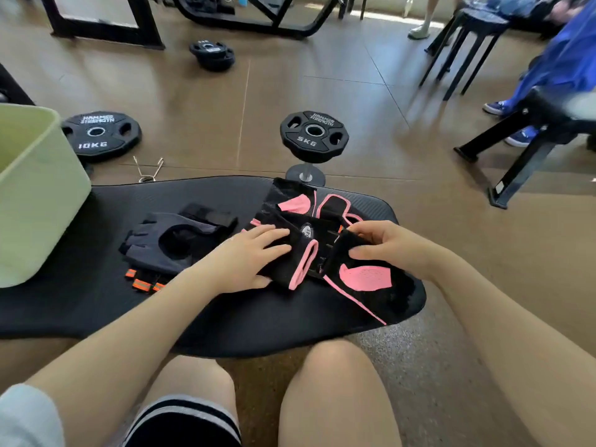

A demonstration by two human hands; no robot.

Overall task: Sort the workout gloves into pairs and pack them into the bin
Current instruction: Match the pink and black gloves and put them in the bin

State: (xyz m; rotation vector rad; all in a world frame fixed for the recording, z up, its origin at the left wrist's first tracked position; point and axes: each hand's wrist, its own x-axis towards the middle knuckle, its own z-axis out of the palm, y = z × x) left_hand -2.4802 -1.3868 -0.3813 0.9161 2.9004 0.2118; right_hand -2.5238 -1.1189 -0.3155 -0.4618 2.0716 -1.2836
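Pale green plastic marks the bin, cut off by the left frame edge, its base resting on the left end of the black mat. Bare mat lies between the bin and the dark grey gloves, which lie stacked with orange-striped straps poking out beneath; how many gloves are stacked there is hard to tell. The left hand lies flat with straight fingers pressing the near pink-trimmed glove, its grip released. The right hand pinches that glove's black flap between thumb and curled fingers. Another pink-trimmed glove lies just behind, partly covered. The near glove reaches the mat's right edge. Beyond the mat, a 10kg plate and a 5kg plate sit on open brown floor.
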